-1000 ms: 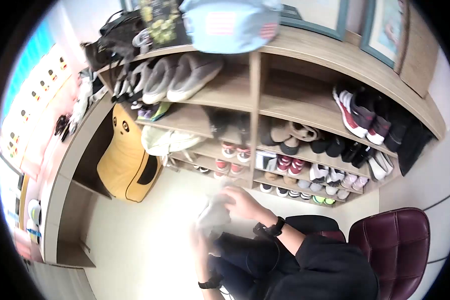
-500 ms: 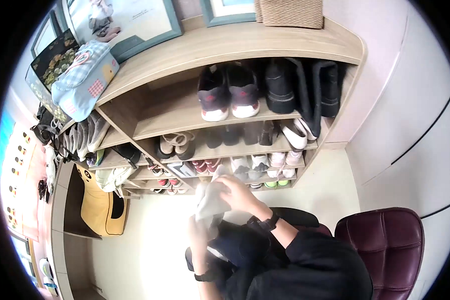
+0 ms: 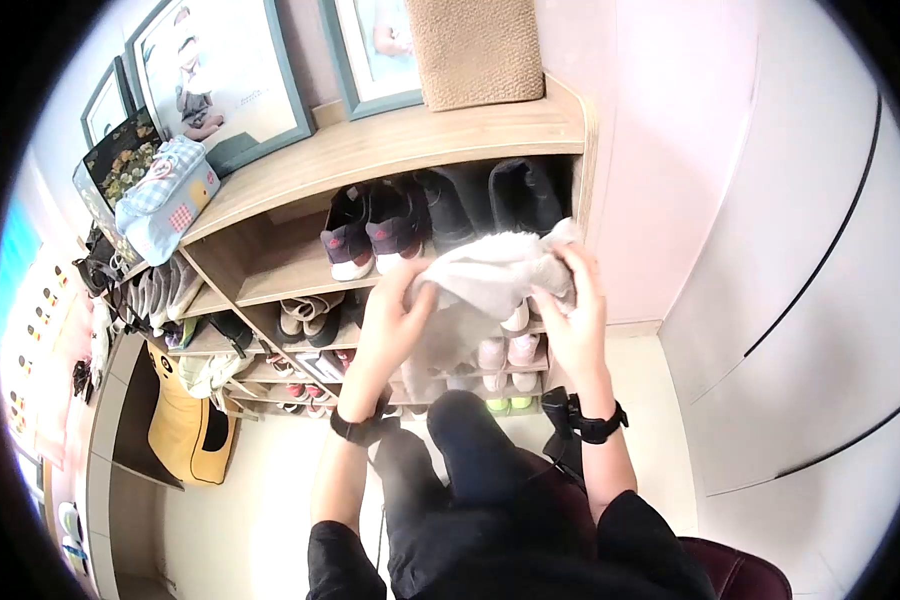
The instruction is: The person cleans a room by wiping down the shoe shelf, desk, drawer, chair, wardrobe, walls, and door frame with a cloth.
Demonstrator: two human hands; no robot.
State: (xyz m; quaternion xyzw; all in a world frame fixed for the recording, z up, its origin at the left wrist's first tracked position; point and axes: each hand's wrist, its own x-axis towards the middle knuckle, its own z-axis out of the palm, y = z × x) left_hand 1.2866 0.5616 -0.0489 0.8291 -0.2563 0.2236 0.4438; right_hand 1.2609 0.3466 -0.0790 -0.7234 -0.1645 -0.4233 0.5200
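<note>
A whitish-grey cloth (image 3: 490, 268) is spread between my two hands in front of the shoe rack, its lower part hanging down and blurred. My left hand (image 3: 395, 315) pinches the cloth's left edge between thumb and fingers. On the other side, my right hand (image 3: 578, 300) grips the bunched right end. Behind the cloth, dark boots (image 3: 525, 200) and a pair of dark sneakers with white soles (image 3: 375, 235) stand on the upper shelf. Part of the lower shelves is hidden by the cloth.
The wooden shoe rack (image 3: 390, 140) carries picture frames (image 3: 220, 80), a woven basket (image 3: 480, 50) and a light-blue checked bag (image 3: 170, 200) on top. A yellow cushion-like object (image 3: 185, 425) sits at left. A maroon chair (image 3: 735, 570) is beneath me; a white cabinet (image 3: 800, 300) stands right.
Both hands have risen and moved apart, opening the bunched cloth out between them. My view has shifted right, and my left hand has come up from below the cloth.
</note>
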